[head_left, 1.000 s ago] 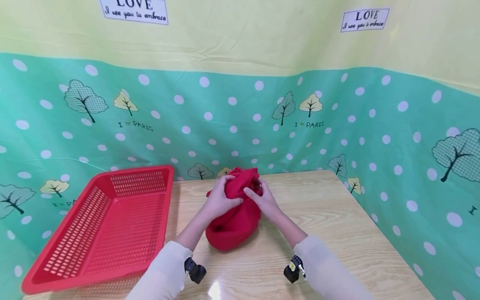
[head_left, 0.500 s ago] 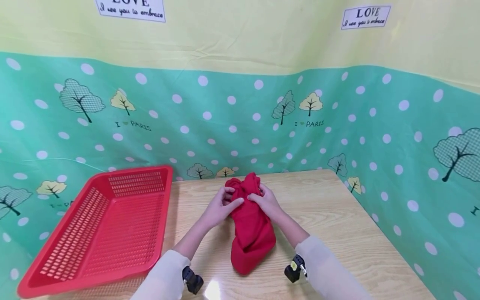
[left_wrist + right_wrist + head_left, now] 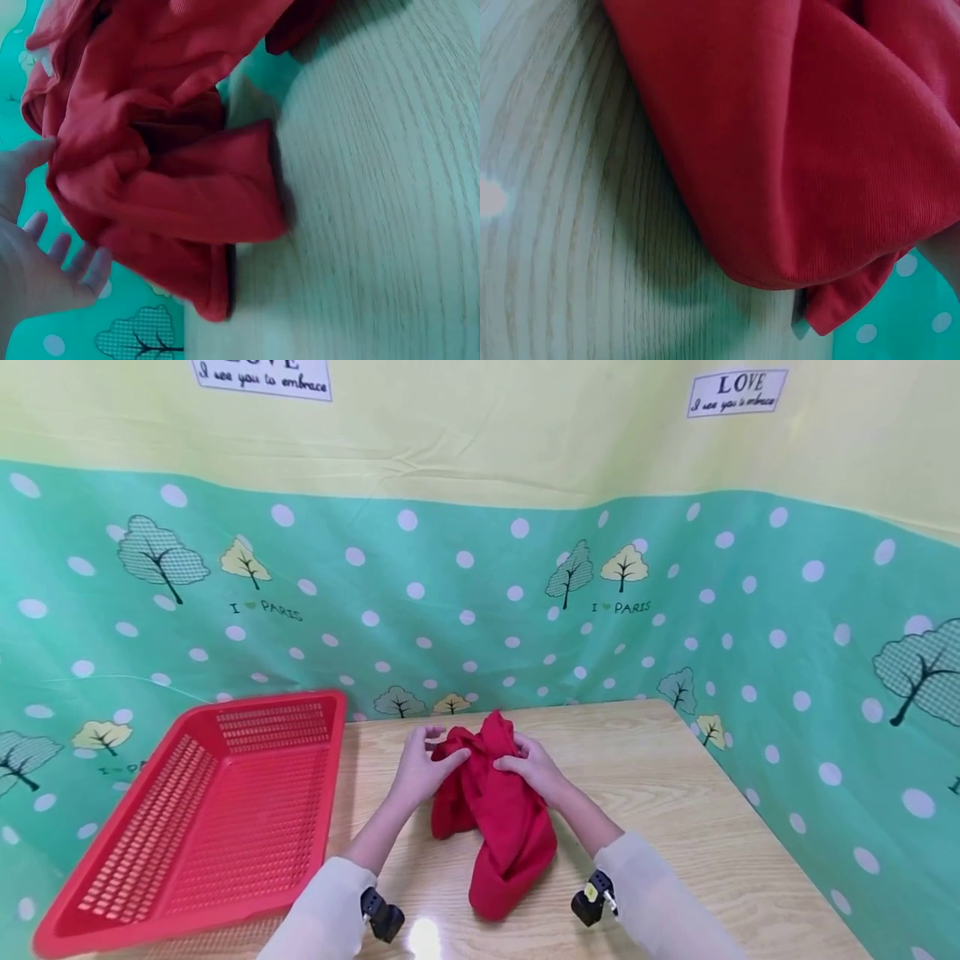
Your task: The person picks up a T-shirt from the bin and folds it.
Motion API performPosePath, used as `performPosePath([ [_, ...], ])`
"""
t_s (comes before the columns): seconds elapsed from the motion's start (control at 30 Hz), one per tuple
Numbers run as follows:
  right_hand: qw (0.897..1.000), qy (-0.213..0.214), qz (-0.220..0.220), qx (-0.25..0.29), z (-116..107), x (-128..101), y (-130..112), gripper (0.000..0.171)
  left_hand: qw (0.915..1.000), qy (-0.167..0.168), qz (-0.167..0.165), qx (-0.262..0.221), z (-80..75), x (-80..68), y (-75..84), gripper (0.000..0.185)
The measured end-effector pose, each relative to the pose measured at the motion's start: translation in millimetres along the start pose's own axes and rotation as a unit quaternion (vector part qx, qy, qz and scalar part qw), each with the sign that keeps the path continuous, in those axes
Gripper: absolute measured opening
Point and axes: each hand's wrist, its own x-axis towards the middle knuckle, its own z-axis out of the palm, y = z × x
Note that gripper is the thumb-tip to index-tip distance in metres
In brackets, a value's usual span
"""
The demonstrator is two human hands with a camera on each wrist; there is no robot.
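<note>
A crumpled red cloth (image 3: 498, 818) lies on the wooden table (image 3: 675, 793), its top bunched up between both hands. My left hand (image 3: 442, 747) holds the upper left fold, thumb laid across the fabric. My right hand (image 3: 513, 758) grips the upper right of the bunch with curled fingers. In the left wrist view the cloth (image 3: 172, 187) sits between the thumb and the fingers (image 3: 67, 251) of the left hand. The right wrist view shows only the cloth (image 3: 802, 150) hanging over the table (image 3: 555, 225); the hand itself is hidden.
A red perforated plastic basket (image 3: 112, 893) stands on the table's left side with nothing in it. A green dotted curtain (image 3: 787, 635) closes off the back and right. Small black camera mounts sit at both wrists.
The cloth has been pulled out of a tight bundle and loosened; a second flap now hangs at its left. Both hands shifted slightly apart at its top.
</note>
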Motion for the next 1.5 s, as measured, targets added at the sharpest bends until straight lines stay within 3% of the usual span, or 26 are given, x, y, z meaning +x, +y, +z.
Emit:
performPosePath([
  [0.13, 0.999, -0.05, 0.013, -0.007, -3, -1, 0, 0.057, 0.9982, -0.014, 0.054, 0.023, -1.4, 0.8, 5.7, 0.055],
  [0.23, 0.995, -0.092, 0.016, -0.017, -7, -3, -1, 0.062, 0.9898, -0.065, 0.11, 0.062, -3.4, 2.7, 9.3, 0.059],
  [0.3, 0.992, -0.118, 0.02, -0.024, -9, -4, -1, 0.063, 0.9806, -0.116, 0.132, 0.086, -5.6, 3.0, 11.5, 0.063],
  [0.4, 0.988, -0.15, 0.023, -0.035, -12, -6, -1, 0.06, 0.9656, -0.191, 0.14, 0.107, -9.4, 2.0, 13.8, 0.06],
  [0.5, 0.984, -0.173, 0.022, -0.048, -15, -7, 0, 0.056, 0.959, -0.226, 0.124, 0.119, -13.2, 0.2, 13.9, 0.043],
  [0.63, 0.981, -0.181, 0.025, -0.068, -19, -6, -1, 0.054, 0.9626, -0.214, 0.111, 0.125, -18.8, -1.0, 10.8, 0.012],
  [0.7, 0.981, -0.175, 0.028, -0.076, -23, -6, -2, 0.053, 0.9643, -0.207, 0.11, 0.124, -21.7, -1.6, 9.0, 0.004],
  [0.8, 0.985, -0.147, 0.026, -0.087, -33, -5, -1, 0.051, 0.9678, -0.195, 0.104, 0.12, -25.3, -2.7, 6.8, 0.008],
  [0.93, 0.992, -0.074, 0.024, -0.095, -50, -7, 1, 0.047, 0.9731, -0.176, 0.083, 0.124, -27.7, -5.9, 5.8, 0.013],
  [1.07, 0.991, -0.035, 0.031, -0.128, -64, -9, 6, 0.046, 0.9762, -0.154, 0.058, 0.141, -26.0, -9.3, 4.6, 0.014],
  [1.23, 0.97, -0.034, 0.015, -0.241, -68, -13, 13, 0.049, 0.9802, -0.1, 0.022, 0.17, -17.8, -7.0, 1.2, 0.015],
  [1.4, 0.952, -0.062, 0.022, -0.3, -64, -16, 18, 0.058, 0.974, -0.058, 0.003, 0.219, -11.0, -3.4, -2.9, 0.02],
  [1.5, 0.94, -0.053, 0.023, -0.336, -67, -15, 19, 0.039, 0.9662, -0.056, 0.0, 0.251, -10.3, -3.6, -4.7, 0.025],
])
